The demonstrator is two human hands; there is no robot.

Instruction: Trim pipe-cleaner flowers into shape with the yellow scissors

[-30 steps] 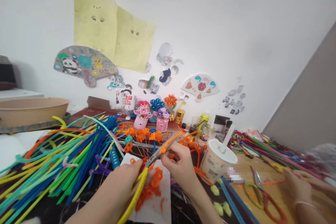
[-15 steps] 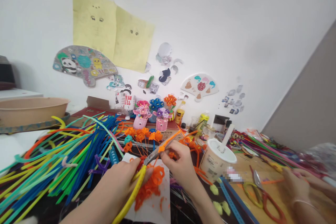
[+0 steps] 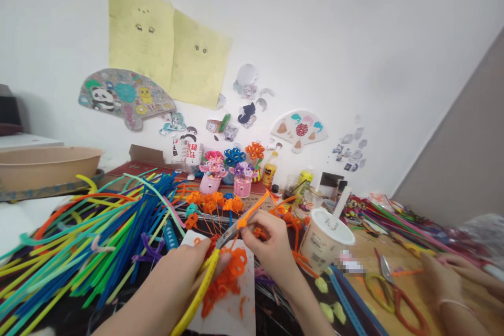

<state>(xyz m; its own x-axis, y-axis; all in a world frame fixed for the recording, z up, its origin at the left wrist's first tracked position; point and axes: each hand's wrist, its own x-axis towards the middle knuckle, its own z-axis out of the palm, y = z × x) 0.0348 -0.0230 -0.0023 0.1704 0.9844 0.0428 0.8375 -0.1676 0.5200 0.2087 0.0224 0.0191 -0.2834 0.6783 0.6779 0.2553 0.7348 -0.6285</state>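
My left hand (image 3: pixel 188 266) is closed around the yellow handle of a pair of scissors (image 3: pixel 226 236), whose metal blades point up to the right. In a pinch, my right hand (image 3: pixel 271 244) holds an orange pipe cleaner (image 3: pixel 256 210) that slants up to the right. The blade tips meet the pipe cleaner just beside my right fingertips; whether they are closed on it I cannot tell. Beneath my hands lies a white sheet of paper (image 3: pixel 249 320) with a heap of orange fuzzy loops and clippings (image 3: pixel 222 289) on it.
Bundled coloured pipe cleaners (image 3: pixel 129 241) spread over the left side. Small pots of pipe-cleaner flowers (image 3: pixel 243 185) stand behind orange blossoms (image 3: pixel 212 202). To the right are a white-lidded cup (image 3: pixel 326 241), another pair of scissors (image 3: pixel 403 302) and another person's hands (image 3: pixel 443 275).
Almost nothing differs. My hands, the scissors and the orange pipe cleaner hold nearly the same position; the view has shifted very slightly.
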